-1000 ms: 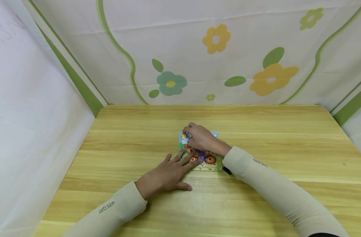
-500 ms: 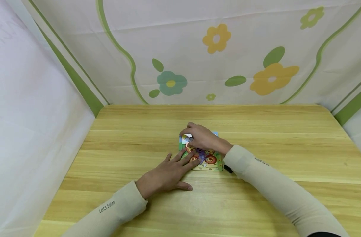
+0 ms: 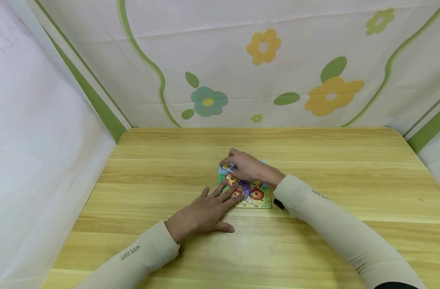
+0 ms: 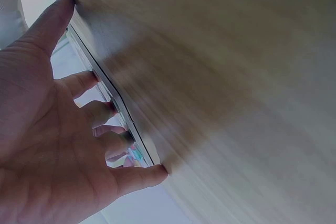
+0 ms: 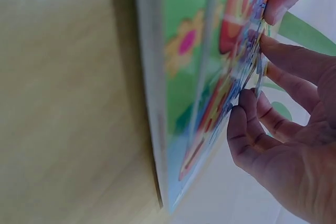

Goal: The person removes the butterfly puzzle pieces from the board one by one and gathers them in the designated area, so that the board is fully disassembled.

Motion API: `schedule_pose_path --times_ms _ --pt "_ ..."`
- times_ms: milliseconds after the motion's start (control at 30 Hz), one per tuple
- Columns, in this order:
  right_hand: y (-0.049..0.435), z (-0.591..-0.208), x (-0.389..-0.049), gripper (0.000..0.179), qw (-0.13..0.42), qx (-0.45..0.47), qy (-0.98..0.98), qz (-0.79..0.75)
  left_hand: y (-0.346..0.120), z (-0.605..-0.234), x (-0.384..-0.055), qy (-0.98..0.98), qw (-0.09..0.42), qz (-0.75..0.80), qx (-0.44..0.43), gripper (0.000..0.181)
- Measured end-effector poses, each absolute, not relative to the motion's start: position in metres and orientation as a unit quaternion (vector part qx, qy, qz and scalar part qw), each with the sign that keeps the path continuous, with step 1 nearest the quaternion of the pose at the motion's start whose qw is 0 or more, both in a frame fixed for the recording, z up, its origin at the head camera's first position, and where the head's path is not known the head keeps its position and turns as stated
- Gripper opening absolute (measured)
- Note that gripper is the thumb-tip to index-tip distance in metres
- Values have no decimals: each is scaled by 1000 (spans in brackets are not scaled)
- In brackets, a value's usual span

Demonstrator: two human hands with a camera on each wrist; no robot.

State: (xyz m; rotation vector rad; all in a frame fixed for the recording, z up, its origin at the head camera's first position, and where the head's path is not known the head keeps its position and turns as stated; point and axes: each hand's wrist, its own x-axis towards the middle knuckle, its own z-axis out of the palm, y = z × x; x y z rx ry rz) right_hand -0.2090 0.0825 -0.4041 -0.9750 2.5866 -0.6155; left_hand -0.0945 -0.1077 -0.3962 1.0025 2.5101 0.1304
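Observation:
A butterfly jigsaw puzzle (image 3: 257,202) lies flat in its thin board on the table. My left hand (image 3: 209,210) is spread over the puzzle's lower left, fingertips down on it. In the left wrist view, the thumb and little finger reach the tabletop past the board's edge (image 4: 118,98). My right hand (image 3: 246,166) arches over the upper left corner, its thumb and fingers around a puzzle piece (image 5: 259,72). That piece appears slightly raised at its edge in the right wrist view. The hand hides much of the puzzle's top.
The wooden table (image 3: 162,160) ends at the back against a white curtain (image 3: 220,48) printed with flowers. Another white cloth (image 3: 46,140) hangs on the left side. A small black object (image 3: 278,204) shows by the right cuff.
The bright glare on the piece under the right hand has faded, and its picture shows again as it lies flatter. The right hand has shifted slightly; the left has stayed put.

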Motion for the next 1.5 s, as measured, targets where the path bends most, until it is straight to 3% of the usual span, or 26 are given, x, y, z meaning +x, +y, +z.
schedule_pose_path --times_ms 767,1500 --pt "82 -403 -211 48 166 -326 906 -211 -108 -397 -95 906 218 46 361 88" --pt "105 -395 -210 51 137 -314 908 -243 -108 -397 -96 906 221 47 359 88"
